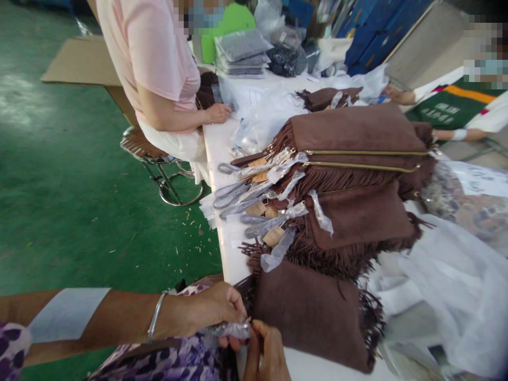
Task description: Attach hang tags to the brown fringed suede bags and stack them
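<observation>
At the table's near edge, my left hand (216, 307) is closed on a plastic-wrapped strap (235, 330) with a small metal fitting at its end. My right hand (266, 349) pinches that same end, its fingertips close to the left ones; the exact grip is partly hidden. Just beyond both hands lies a brown fringed bag (309, 312), flat on the table. Farther back are more brown bags, a fringed one (361, 217) and a stack with gold zippers (357, 129). Their straps (257, 222), in clear plastic with tan tags, stick out to the left.
A co-worker in a pink shirt (159, 53) stands at the left side of the white table (216, 137). Another person's arm (452, 135) reaches in from the right. Clear plastic bags (456, 296) lie on the right, grey packets (242, 50) at the back. A stool (170, 185) stands left.
</observation>
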Available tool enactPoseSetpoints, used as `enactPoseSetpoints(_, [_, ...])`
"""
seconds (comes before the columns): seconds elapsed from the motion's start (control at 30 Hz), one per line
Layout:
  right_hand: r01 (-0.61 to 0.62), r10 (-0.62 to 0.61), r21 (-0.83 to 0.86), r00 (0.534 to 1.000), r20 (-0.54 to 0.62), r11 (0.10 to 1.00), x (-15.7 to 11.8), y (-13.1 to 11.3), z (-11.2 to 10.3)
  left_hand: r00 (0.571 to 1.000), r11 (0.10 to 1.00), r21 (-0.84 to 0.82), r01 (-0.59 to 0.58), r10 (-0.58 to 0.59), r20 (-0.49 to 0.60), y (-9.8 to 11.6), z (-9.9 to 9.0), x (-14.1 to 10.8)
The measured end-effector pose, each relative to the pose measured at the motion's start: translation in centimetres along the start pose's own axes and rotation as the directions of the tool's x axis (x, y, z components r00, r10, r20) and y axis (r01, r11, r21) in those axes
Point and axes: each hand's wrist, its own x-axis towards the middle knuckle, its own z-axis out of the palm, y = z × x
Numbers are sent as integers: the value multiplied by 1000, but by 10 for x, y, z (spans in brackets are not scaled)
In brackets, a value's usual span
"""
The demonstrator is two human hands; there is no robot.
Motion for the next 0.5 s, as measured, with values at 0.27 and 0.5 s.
enactPoseSetpoints(0.27, [61,-48,176,996,-76,982,-5,13,1,996,992,87,-91,91,-2,0,9,-10])
enactPoseSetpoints(0.5, [-199,194,182,980,46,963,-14,-8,-9,963,925,309,-223,259,-80,-8,13,-10])
